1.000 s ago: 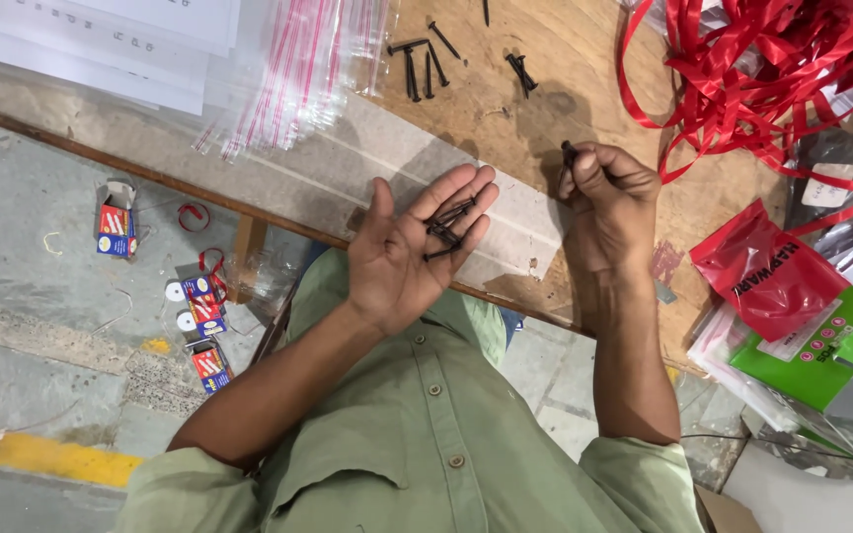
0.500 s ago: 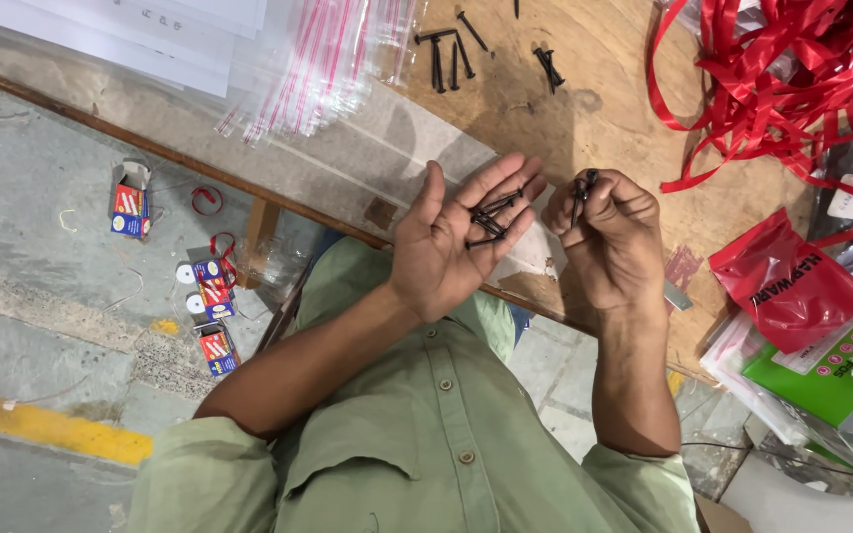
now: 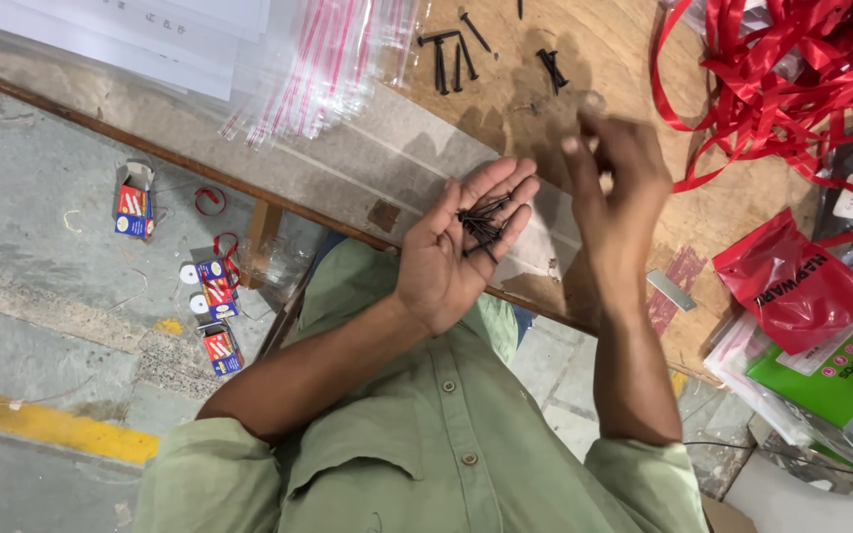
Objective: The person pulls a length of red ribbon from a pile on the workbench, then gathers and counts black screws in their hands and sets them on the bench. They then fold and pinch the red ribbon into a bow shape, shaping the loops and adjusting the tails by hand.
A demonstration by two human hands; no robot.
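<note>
Two hands: left hand (image 3: 451, 247) palm up, right hand (image 3: 609, 173) blurred beside it. One small heap of black screws (image 3: 481, 219) on the left palm, number unclear. Beyond that palm on the wooden table (image 3: 604, 59), roughly eight loose screws (image 3: 451, 54). Four small cartons (image 3: 211, 296) on the floor below the table. One red pouch (image 3: 792, 286).

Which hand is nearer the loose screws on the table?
Right. The right hand hovers just below the loose screws; the left hand sits lower, cupping other screws.
</note>
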